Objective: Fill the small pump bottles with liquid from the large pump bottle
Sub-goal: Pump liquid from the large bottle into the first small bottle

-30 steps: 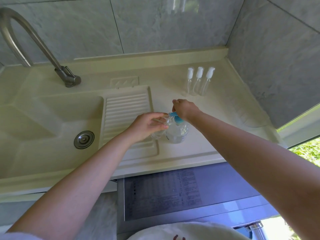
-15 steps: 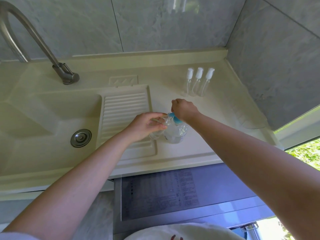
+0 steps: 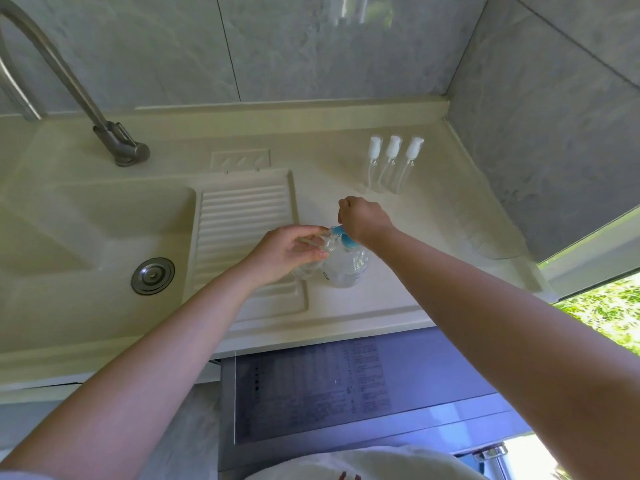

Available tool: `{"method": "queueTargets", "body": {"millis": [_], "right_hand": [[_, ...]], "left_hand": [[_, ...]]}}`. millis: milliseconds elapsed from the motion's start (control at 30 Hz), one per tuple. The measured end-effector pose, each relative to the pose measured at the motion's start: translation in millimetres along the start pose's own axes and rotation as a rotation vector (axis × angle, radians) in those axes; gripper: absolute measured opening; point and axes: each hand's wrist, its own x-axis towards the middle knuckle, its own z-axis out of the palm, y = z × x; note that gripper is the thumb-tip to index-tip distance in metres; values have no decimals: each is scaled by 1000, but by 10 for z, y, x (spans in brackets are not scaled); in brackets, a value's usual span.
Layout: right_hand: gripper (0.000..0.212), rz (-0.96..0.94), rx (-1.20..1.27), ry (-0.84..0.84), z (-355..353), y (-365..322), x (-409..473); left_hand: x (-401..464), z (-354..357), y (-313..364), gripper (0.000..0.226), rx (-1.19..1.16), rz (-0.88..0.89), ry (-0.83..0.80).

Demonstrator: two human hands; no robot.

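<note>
walls: grey marbled tiles (image 3: 311,46) behind and to the right
counter: cream moulded top (image 3: 398,306) with a ribbed drainboard (image 3: 239,220)
basin: sunk at left, round metal drain (image 3: 152,275)
tap: curved steel faucet (image 3: 69,81)
window: lower right, bright green foliage (image 3: 602,313) outside

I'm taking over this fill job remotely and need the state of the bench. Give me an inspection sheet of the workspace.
Surface: cream counter with a ribbed drainboard beside a sink basin.
Job's things: large pump bottle with a blue pump stands on the counter; one small bottle is held at its spout; three capped small bottles stand upright in a row near the back wall.
Clutter: nothing seen.
Hands: left hand holds the small bottle; right hand, fingers curled, is on the blue pump head.
Cables: nothing seen.
Surroundings: tap, grey tiled walls, window at right.
</note>
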Motion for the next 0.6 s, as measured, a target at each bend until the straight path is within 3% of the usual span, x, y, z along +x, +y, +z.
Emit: {"method": "queueTargets", "body": {"millis": [267,400,500,600], "right_hand": [[27,108,141,-103,-84,-30,-10],[33,185,288,-44,-73,-28,-9],[19,164,233,-21,-39,-28,-16],[18,190,230,5,-11,-30,-19]], "left_hand": [[-2,5,29,39,-10,2,-2],[5,1,28,37,-22,9,-3],[18,0,2,37,-3,12,0],[24,-5,-28,38,27,15,-12]]}}
